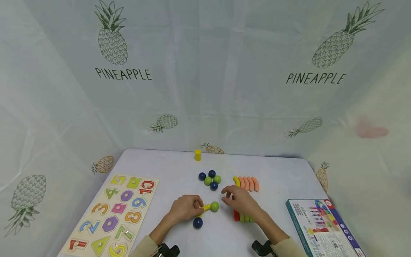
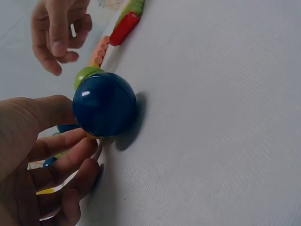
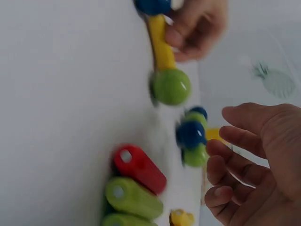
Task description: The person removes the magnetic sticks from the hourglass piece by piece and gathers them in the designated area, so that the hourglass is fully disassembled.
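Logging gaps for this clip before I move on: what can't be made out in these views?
- Head view: the left hand covers most of the yellow rod; its grip is unclear.
- Head view: the right hand hides the upper ends of the red and green rods.
- Head view: the box is cut off by the bottom edge; its print is too small to read.
- Right wrist view: the clustered balls are motion-blurred.

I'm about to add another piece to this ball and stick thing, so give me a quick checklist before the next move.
1. Left hand grips yellow stick: ok.
2. Green ball seated on the stick's end: ok.
3. Blue ball joined at the other end: cannot tell.
4. Right hand free, holding nothing: ok.
5. Spare balls on the table ahead: ok.
6. Spare sticks near the right hand: ok.
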A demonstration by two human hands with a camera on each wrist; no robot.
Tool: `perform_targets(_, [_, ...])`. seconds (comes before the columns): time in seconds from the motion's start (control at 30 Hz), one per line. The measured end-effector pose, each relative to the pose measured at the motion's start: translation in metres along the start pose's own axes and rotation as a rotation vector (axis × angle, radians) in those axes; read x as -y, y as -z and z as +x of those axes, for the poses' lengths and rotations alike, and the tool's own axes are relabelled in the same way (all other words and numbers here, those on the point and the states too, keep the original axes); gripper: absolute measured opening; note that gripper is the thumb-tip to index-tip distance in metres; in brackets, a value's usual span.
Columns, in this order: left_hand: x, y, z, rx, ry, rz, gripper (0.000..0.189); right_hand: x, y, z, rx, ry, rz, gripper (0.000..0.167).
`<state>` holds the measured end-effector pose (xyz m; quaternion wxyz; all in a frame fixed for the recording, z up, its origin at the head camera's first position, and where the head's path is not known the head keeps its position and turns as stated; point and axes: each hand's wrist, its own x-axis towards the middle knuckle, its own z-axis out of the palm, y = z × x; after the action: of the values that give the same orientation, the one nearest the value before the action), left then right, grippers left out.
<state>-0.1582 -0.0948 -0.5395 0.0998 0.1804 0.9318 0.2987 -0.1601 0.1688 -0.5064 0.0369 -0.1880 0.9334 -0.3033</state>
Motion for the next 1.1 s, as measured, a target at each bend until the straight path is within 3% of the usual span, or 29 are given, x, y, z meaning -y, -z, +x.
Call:
perform_targets(0.17, [-0.002,-0.002,0.001,-0.011,-0.021,-0.001,0.018,0.011,-0.017,-0.003,0.1,0.079,-0.096,0.031])
perform_targets(0.33, [-0.003,-0.005,0.006,-0.002,-0.053,-0.062,0.019,0.018,-0.027,-0.006,0.067,0.112,-0.162,0.03])
perform_targets(0.47, [-0.002,-0.007,0.008,0.014,-0.043,-0.079,0.019,0.027,-0.034,-0.009,0.082,0.103,-0.133,0.028])
perform_targets(0.63, [-0.003,-0.007,0.008,0.016,-0.036,-0.123,0.019,0.042,-0.045,-0.014,0.227,0.092,-0.05,0.031])
perform_targets(0.73, [-0.005,-0.007,0.006,0.029,-0.022,-0.168,0.02,0.049,-0.053,-0.016,0.283,0.07,-0.066,0.034])
perform_targets(0.9, [-0.006,-0.006,0.004,0.048,-0.004,-0.211,0.02,0.053,-0.061,-0.017,0.293,0.037,-0.095,0.034])
perform_targets(1.1, [-0.006,-0.007,0.003,0.058,-0.004,-0.22,0.019,0.055,-0.061,-0.016,0.29,0.075,-0.106,0.031])
